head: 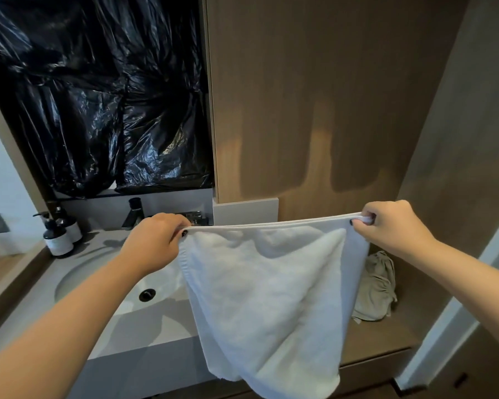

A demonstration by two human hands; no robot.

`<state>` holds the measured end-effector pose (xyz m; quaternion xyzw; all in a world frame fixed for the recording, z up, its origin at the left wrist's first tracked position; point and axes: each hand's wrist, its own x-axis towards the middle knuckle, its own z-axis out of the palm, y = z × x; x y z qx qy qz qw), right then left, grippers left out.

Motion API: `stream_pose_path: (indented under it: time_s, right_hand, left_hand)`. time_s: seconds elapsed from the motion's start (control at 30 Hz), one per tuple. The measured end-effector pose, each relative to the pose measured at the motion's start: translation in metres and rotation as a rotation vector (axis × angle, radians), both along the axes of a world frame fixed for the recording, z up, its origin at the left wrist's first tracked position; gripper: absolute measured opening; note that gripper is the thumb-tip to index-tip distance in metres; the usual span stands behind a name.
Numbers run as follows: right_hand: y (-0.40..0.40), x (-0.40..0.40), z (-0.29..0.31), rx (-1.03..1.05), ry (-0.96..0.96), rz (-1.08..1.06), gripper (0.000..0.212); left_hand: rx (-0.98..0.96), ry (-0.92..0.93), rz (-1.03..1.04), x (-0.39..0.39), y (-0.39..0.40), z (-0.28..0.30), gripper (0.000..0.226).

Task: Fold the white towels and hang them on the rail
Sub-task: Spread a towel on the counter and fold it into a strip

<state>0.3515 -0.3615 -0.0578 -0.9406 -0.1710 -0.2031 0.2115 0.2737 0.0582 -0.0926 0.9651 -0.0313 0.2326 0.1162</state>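
Both hands hold one white towel (268, 286) stretched in the air above the worktop (144, 332): the left hand (153, 243) pinches its upper left corner, the right hand (392, 228) its upper right. The doubled cloth hangs down between them. Behind lie the sink (104, 280), two dark pump bottles (58, 234), a black tap (134, 211) and black plastic sheeting (98, 93).

Your left hand (153, 243) and right hand (392, 228) pinch the towel (268, 298) by its top corners; it hangs between and below your fingers, the sink (78, 277) left, a crumpled cloth (378, 286) behind.
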Motion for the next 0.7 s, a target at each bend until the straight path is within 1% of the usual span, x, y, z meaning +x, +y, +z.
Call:
stream_pose_path:
  time_s: [0.07,0.17,0.2,0.23,0.33,0.37,0.4,0.53,0.6,0.67,0.7]
  right_hand:
    - [0.009,0.002,-0.003,0.022,0.013,-0.004,0.037]
    - [0.022,0.004,-0.007,0.061,0.018,-0.011,0.034]
    - [0.027,0.005,-0.008,0.075,0.016,-0.014,0.034]
    - [0.033,0.005,-0.009,0.090,0.013,-0.015,0.032]
    - [0.049,0.007,-0.015,0.148,0.025,-0.024,0.024]
    - [0.054,0.007,-0.019,0.167,0.035,-0.031,0.022]
    - [0.058,0.008,-0.024,0.184,0.045,-0.038,0.022]
    - [0.068,0.015,-0.054,0.243,0.114,-0.081,0.023]
    - [0.071,0.023,-0.069,0.288,0.157,-0.101,0.024]
    - [0.075,0.036,-0.082,0.306,0.183,-0.111,0.027]
    - [0.077,0.045,-0.088,0.299,0.186,-0.117,0.027]
  left_hand:
    - [0.055,0.011,0.034,0.001,0.007,0.001,0.019]
    - [0.213,0.063,0.114,0.004,0.014,0.001,0.019]
    - [0.214,0.080,0.141,0.005,0.016,0.001,0.017]
    - [0.187,0.093,0.161,0.007,0.017,0.000,0.014]
    - [-0.019,0.104,0.195,0.018,0.021,-0.006,0.007]
    - [-0.061,0.107,0.204,0.021,0.022,-0.009,0.006]
    - [-0.069,0.114,0.210,0.023,0.023,-0.012,0.005]
    - [0.013,0.146,0.185,0.031,0.027,-0.037,0.012]
    - [-0.068,0.176,0.177,0.042,0.030,-0.051,0.014]
    - [-0.181,0.228,0.214,0.059,0.033,-0.064,0.013]
    - [-0.204,0.253,0.232,0.070,0.034,-0.070,0.012]
